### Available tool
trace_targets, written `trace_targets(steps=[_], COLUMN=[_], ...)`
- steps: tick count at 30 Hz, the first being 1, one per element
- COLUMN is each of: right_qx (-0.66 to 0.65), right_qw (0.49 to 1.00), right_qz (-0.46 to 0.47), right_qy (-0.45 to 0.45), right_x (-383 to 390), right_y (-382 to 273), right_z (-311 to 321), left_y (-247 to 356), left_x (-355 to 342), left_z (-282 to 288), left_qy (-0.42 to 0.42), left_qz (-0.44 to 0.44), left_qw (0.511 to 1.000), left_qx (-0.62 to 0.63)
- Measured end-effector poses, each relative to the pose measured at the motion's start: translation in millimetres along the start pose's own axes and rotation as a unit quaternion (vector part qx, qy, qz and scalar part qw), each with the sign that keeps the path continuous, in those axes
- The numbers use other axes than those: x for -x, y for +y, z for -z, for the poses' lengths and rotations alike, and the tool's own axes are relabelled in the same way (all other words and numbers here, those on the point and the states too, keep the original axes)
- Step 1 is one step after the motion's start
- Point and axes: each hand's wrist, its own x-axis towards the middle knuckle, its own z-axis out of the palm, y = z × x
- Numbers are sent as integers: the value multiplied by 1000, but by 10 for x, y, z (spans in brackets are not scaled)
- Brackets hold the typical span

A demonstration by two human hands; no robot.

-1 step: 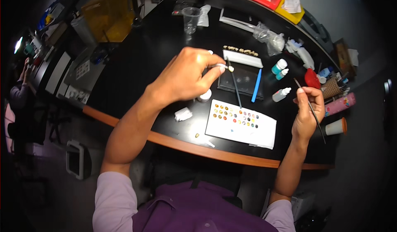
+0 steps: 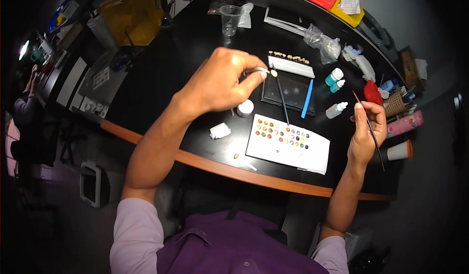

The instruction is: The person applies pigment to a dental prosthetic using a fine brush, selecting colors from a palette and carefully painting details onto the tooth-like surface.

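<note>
My left hand [image 2: 215, 81] is raised over the table, thumb and forefinger closed on metal tweezers [image 2: 258, 70]. At their tips is a small cream tooth-shaped piece [image 2: 274, 73]. On the right, my right hand [image 2: 365, 130] pinches a thin dark brush [image 2: 375, 139], held slanted with its far end up. Between the hands lies a white palette [image 2: 303, 160] bearing rows of small coloured dabs. Behind it a black tray [image 2: 273, 94] carries a dark-handled brush [image 2: 282, 100] and a blue stick-like tool [image 2: 308, 98]. A white jar [image 2: 245, 108] stands just below my left hand.
A row of tooth-shaped samples [image 2: 289, 57] stands at the tray's back. Small bottles [image 2: 336, 110] stand to the right, near a white cup [image 2: 398, 151] with an orange rim. A clear plastic cup [image 2: 230, 20] is at the back. Crumpled tissue [image 2: 220, 131] lies near the front edge.
The whole view has shifted slightly. My left hand with the tweezers and tooth-shaped piece has moved a little away from me, uncovering more of the white jar. My right hand keeps its brush grip.
</note>
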Motion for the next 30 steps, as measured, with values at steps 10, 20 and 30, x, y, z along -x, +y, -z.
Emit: trace_targets(steps=[10,20,30], right_qx=[167,65,-27], right_qw=[963,986,986], right_qz=[159,78,28], right_qy=[-137,-134,-165], right_x=[75,159,323], right_y=[16,93,67], right_z=[-169,-249,-358], left_y=[224,503,538], left_x=[561,1043,973], left_z=[308,-125,-24], left_qy=[-119,-198,-182], left_qz=[113,146,144], left_qw=[983,967,971], left_qx=[-82,-72,-65])
